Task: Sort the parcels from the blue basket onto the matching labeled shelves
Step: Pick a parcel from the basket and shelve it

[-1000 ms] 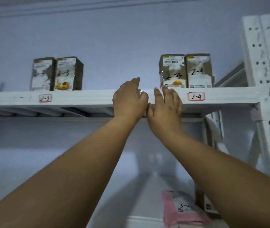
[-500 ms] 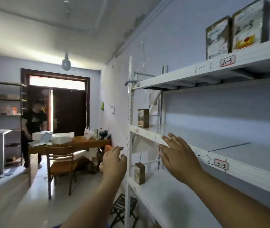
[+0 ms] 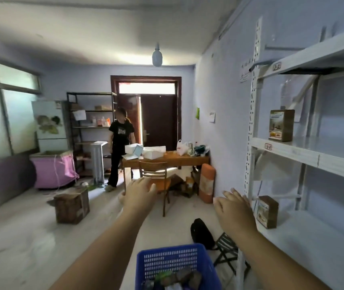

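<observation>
Pale floor [image 3: 31, 248] stretches wide and bare ahead of us. Our left hand [image 3: 139, 195] and right hand [image 3: 232, 210] reach forward at chest height, fingers spread and relaxed, gripping nothing, well apart from each other. Below and between our forearms sits the blue basket [image 3: 173, 262], its lower edge cut off by the frame; a few parcels [image 3: 179, 277] lie inside, too blurred to read. Just beside our right hand stands the white shelf unit [image 3: 252, 143], its upright post near our fingertips. One brown box [image 3: 267, 212] stands on its lower shelf and another brown box [image 3: 281, 125] on the middle shelf; the small shelf labels are unreadable. Farther off, a wooden chair [image 3: 154, 174] and table [image 3: 167, 159] narrow the way, with a person [image 3: 120, 147] standing beyond.
</observation>
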`<state>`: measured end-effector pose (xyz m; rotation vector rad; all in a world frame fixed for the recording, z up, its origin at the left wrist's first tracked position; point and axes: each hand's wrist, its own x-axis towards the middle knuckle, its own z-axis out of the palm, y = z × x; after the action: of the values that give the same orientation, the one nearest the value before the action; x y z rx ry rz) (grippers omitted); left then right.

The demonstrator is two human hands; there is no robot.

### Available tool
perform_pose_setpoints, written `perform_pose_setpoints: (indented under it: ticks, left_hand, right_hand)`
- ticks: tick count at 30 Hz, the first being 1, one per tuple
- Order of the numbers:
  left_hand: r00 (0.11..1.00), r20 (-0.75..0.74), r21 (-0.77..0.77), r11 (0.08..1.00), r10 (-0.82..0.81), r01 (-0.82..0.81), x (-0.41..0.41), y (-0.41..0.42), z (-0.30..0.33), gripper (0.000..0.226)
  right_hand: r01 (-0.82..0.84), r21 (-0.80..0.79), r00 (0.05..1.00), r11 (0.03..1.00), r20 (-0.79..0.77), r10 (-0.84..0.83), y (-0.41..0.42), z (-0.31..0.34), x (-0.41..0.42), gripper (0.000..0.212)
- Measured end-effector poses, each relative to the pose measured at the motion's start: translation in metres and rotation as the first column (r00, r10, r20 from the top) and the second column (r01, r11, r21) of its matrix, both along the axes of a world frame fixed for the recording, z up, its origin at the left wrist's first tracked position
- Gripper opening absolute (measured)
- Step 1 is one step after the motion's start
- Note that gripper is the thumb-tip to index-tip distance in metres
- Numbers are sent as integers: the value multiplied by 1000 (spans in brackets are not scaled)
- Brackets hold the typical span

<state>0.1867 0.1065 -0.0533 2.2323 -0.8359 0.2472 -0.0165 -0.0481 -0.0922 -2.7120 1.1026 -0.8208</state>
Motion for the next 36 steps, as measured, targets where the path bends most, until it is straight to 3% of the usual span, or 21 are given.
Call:
perform_pose_setpoints:
  ticks: [13, 19, 22, 26, 36]
  left_hand:
    - [996, -38, 163, 984, 75, -68, 86, -105, -68, 45]
    - [980, -143, 190, 975, 140, -112, 99, -165, -92, 45]
    - [980, -112, 214, 967, 162, -136, 115, -193, -92, 44]
    - [978, -108, 226, 963, 177, -149, 134, -231, -102, 43]
    - [935, -267, 281, 947, 233, -156, 224, -278, -167, 43]
  right_hand:
    - [-97, 103, 990, 990, -94, 107, -103, -74, 119, 43]
    - [-98, 202, 994, 974, 71, 85, -187, -96, 157, 54]
    - [-143, 175, 988, 974, 78, 131, -222, -97, 176, 51]
    - [-168, 152, 986, 974, 15, 168, -270, -110, 203, 57]
    - [-203, 175, 970, 963, -101, 223, -330, -164, 288, 42]
